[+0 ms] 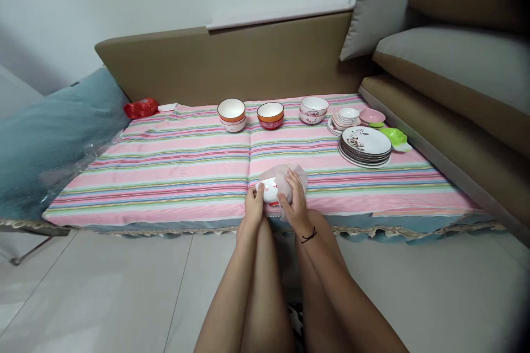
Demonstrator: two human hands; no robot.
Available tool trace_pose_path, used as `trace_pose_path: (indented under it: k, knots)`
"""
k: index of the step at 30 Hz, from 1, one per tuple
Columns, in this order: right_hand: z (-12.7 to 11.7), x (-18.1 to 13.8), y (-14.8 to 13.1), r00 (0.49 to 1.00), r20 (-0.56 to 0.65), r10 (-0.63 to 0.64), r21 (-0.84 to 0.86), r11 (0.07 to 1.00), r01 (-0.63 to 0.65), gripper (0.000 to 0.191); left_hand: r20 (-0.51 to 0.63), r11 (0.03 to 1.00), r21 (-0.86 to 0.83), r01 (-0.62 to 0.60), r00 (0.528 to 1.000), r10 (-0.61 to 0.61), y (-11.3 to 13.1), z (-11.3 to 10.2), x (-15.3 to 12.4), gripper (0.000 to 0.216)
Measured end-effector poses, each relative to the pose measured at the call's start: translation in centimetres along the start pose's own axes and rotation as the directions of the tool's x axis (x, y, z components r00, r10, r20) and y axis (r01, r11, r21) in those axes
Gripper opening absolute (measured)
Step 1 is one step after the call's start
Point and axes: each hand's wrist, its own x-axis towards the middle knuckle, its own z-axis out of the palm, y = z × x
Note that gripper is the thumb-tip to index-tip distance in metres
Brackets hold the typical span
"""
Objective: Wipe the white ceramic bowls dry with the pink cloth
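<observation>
My left hand (254, 204) grips the near left side of a white bowl (269, 190) with red markings, thumb on top. The bowl is tilted, and a patch of red shows low on it. Against its right side my right hand (296, 203) presses a thin pale greyish-pink cloth (302, 175), fingers bent over it. Part of the cloth spreads out behind the bowl. Both hands are low over the front edge of the striped bedsheet (199, 187). The bowl's right part is hidden by the cloth and fingers.
Farther back stand stacked bowls: a white-and-orange stack (232, 116), an orange-and-red stack (270, 116) and a patterned stack (313, 110). To the right are stacked plates (366, 143), small dishes (348, 115), a pink bowl (372, 116), a green leaf-shaped dish (394, 137) and cushions (451, 60). A red bag (141, 108) lies left.
</observation>
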Motion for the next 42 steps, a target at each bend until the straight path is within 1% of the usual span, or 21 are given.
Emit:
trace_pose_path:
  k: [2, 4, 6, 10, 12, 14, 16, 19, 20, 22, 24, 27, 30, 32, 34, 36, 38, 40, 42]
  knots:
    - [-0.1, -0.1, -0.1, 0.999, -0.032, -0.012, -0.063, 0.998, 0.01, 0.043, 0.004, 1.0, 0.006, -0.005, 1.0, 0.005, -0.1, 0.0, 0.0, 0.056]
    - [-0.2, -0.2, -0.2, 0.996, -0.087, 0.019, -0.133, 0.991, -0.03, 0.038, 0.005, 1.0, 0.015, -0.012, 1.0, 0.012, -0.1, 0.0, -0.1, 0.055]
    - [-0.2, -0.3, -0.3, 0.993, -0.103, 0.058, -0.148, 0.986, -0.073, 0.037, 0.004, 0.999, 0.027, -0.019, 1.0, 0.019, -0.2, 0.0, -0.1, 0.053]
    - [-0.4, -0.4, 0.1, 0.995, -0.041, 0.089, -0.022, 0.996, -0.09, 0.041, 0.014, 0.998, 0.054, -0.022, 1.0, 0.021, -0.6, -0.2, 0.0, 0.05]
    - [-0.4, -0.3, 0.4, 0.996, -0.032, 0.088, 0.035, 0.996, -0.087, 0.04, 0.021, 0.997, 0.071, -0.018, 1.0, 0.017, -0.8, -0.3, 0.1, 0.048]
    - [-0.5, -0.2, 0.5, 0.998, -0.027, 0.063, 0.041, 0.997, -0.062, 0.038, 0.019, 0.996, 0.087, -0.016, 1.0, 0.014, -1.0, -0.4, 0.2, 0.046]
    - [-0.5, -0.1, 0.5, 1.0, 0.001, -0.001, 0.0, 1.0, 0.001, 0.038, 0.011, 0.995, 0.103, -0.018, 1.0, 0.016, -1.2, -0.4, 0.2, 0.044]
    - [-0.6, 0.0, 0.0, 0.991, 0.091, -0.099, -0.088, 0.99, 0.107, 0.036, 0.01, 0.992, 0.121, -0.027, 1.0, 0.026, -1.4, -0.4, 0.2, 0.042]
    - [-0.6, 0.0, -0.1, 0.987, 0.114, -0.117, -0.109, 0.986, 0.129, 0.036, 0.012, 0.992, 0.126, -0.031, 0.999, 0.029, -1.4, -0.4, 0.2, 0.041]
    - [-0.6, -0.1, -0.2, 0.985, 0.121, -0.122, -0.125, 0.983, 0.137, 0.035, 0.016, 0.99, 0.134, -0.035, 0.999, 0.033, -1.5, -0.3, 0.1, 0.041]
    - [-0.4, -0.2, -0.1, 0.992, 0.089, -0.085, -0.113, 0.989, 0.095, 0.036, 0.016, 0.989, 0.141, -0.035, 0.999, 0.033, -1.4, -0.3, 0.1, 0.04]
    - [0.0, -0.4, 0.7, 0.998, 0.009, 0.057, -0.026, 0.998, -0.056, 0.039, 0.018, 0.988, 0.15, -0.036, 0.999, 0.034, -1.3, -0.2, 0.0, 0.04]
    - [0.3, -0.5, 1.6, 0.971, -0.083, 0.225, 0.082, 0.972, -0.218, 0.042, 0.025, 0.987, 0.156, -0.043, 0.999, 0.039, -1.2, -0.3, 0.0, 0.039]
    - [0.3, -0.5, 1.7, 0.963, -0.104, 0.25, 0.088, 0.966, -0.242, 0.042, 0.028, 0.986, 0.157, -0.051, 0.999, 0.047, -1.3, -0.3, 0.0, 0.037]
    - [0.1, -0.5, 1.3, 0.981, -0.059, 0.183, 0.02, 0.983, -0.182, 0.042, 0.029, 0.986, 0.156, -0.057, 0.998, 0.053, -1.4, -0.3, 0.0, 0.036]
    - [-0.1, -0.5, 0.6, 0.998, 0.011, 0.067, -0.104, 0.992, -0.065, 0.042, 0.032, 0.986, 0.154, -0.058, 0.998, 0.054, -1.6, -0.3, 0.0, 0.035]
    - [-0.4, -0.4, -0.2, 0.996, 0.077, -0.049, -0.219, 0.974, 0.065, 0.04, 0.035, 0.986, 0.154, -0.059, 0.998, 0.054, -1.7, -0.3, 0.0, 0.034]
    - [-0.5, -0.4, -0.8, 0.982, 0.129, -0.138, -0.265, 0.949, 0.168, 0.036, 0.03, 0.985, 0.158, -0.063, 0.998, 0.059, -1.7, -0.3, 0.0, 0.032]
    - [-0.7, -0.3, -1.1, 0.97, 0.169, -0.173, -0.244, 0.947, 0.211, 0.034, 0.018, 0.984, 0.165, -0.067, 0.998, 0.064, -1.6, -0.2, -0.1, 0.031]
